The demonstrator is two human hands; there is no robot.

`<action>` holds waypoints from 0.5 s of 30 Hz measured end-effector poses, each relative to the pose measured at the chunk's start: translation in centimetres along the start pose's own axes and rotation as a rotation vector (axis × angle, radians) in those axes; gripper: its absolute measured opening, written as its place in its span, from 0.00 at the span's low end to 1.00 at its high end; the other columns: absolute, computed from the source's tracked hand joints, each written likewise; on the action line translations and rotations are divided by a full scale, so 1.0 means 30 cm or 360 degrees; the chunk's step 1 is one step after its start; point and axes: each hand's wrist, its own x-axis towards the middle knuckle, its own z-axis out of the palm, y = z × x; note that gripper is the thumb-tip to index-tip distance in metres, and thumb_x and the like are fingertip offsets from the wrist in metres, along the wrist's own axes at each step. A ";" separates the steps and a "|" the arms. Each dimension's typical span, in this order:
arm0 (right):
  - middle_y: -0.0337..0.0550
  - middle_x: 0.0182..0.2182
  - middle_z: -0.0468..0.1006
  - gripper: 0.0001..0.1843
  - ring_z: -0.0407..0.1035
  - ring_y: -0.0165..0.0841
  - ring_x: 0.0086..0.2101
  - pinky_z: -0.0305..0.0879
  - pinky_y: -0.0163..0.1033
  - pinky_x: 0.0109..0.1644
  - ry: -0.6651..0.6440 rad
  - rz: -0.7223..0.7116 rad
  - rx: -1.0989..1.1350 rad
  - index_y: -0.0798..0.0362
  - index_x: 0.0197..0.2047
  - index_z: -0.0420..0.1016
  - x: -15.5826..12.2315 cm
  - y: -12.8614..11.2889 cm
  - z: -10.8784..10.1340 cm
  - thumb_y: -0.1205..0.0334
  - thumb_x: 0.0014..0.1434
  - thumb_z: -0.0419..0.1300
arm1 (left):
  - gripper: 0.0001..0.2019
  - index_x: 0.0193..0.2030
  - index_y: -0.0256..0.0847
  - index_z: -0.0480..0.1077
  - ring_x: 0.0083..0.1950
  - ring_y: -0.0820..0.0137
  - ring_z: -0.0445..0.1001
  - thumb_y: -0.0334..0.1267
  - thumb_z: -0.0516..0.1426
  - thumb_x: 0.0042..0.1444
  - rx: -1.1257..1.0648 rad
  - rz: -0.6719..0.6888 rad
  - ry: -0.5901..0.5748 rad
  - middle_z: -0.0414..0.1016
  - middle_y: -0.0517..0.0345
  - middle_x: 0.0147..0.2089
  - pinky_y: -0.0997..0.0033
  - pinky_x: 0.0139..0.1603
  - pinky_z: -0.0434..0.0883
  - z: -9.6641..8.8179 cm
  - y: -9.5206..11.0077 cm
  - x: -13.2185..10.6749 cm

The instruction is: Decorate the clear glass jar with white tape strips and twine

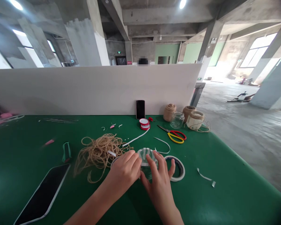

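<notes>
A small clear glass jar [147, 153] stands on the green table in front of me, with whitish strips showing at its mouth. My left hand [128, 167] is closed at the jar's left side, its fingers bent together against the glass. On the opposite side, my right hand [159, 176] grips the jar between thumb and fingers, the little finger held out. My hands hide much of the jar's lower part. Just right of the jar lies a roll of white tape [181, 170], partly behind my right hand. A tangle of jute twine [105, 148] is beside my left hand.
Scissors [176, 136], red-rimmed tape rolls [144, 123] and a phone [140, 109] sit toward the back. Twine-wrapped jars [170, 112] and another glass jar [177, 120] stand back right. A larger dark-screened device [43, 193] lies front left. A white partition [96, 90] borders the table.
</notes>
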 end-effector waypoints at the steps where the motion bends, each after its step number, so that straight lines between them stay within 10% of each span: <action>1: 0.54 0.51 0.69 0.16 0.63 0.43 0.52 0.36 0.58 0.59 0.0001 0.0000 -0.0004 0.51 0.50 0.68 0.000 0.000 0.000 0.57 0.60 0.52 | 0.06 0.34 0.34 0.68 0.42 0.64 0.72 0.26 0.51 0.55 -0.0012 -0.0020 0.0002 0.72 0.51 0.33 0.64 0.44 0.73 0.001 0.001 -0.001; 15: 0.54 0.50 0.69 0.15 0.64 0.43 0.50 0.37 0.58 0.59 0.0074 0.0019 -0.0058 0.52 0.49 0.69 0.000 -0.016 0.005 0.60 0.59 0.53 | 0.05 0.39 0.36 0.67 0.42 0.65 0.69 0.28 0.50 0.57 -0.0298 -0.0099 0.0037 0.72 0.52 0.37 0.61 0.47 0.70 -0.008 -0.005 -0.019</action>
